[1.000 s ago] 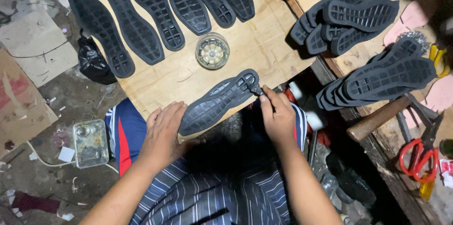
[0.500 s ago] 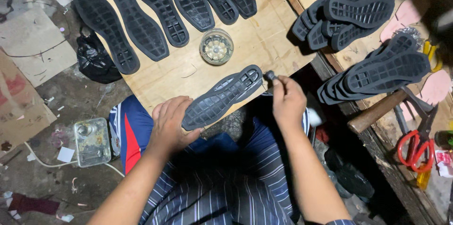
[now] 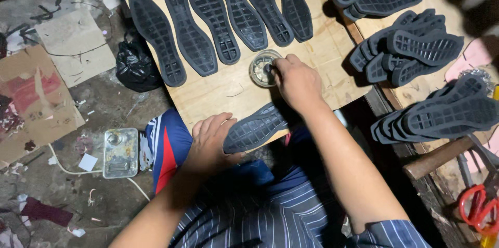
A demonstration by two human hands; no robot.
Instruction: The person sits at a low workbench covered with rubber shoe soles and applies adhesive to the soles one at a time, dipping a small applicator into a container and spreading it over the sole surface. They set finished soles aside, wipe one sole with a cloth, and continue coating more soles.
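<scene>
The right hand (image 3: 297,82) hides most of whatever it grips: its fingers are closed around a small dark tool whose tip sits inside the round tin (image 3: 264,68) on the plywood tabletop (image 3: 332,50). What the tin holds is hard to make out; only a pale, shiny film shows around the tip. The near end of the black shoe sole (image 3: 254,128) at the tabletop's front edge is covered by the left hand (image 3: 210,139), which lies flat with fingers spread, pressing on it. The upper right corner is blocked by a dark blur close to the camera.

Half a second ago the right hand was at the sole's far end with the tool just beside it; it has since moved up to the tin, while the left hand has stayed on the sole.

A row of 5 soles (image 3: 223,14) lies tread-up across the far part of the tabletop, its upper ends cut off by the frame. Stacks of soles (image 3: 410,50) sit to the right. On the floor at the left stands a rectangular metal can (image 3: 120,152) with a small cap, near a black plastic bag (image 3: 135,63). Red-handled scissors (image 3: 478,209) are cut off at the lower right.
</scene>
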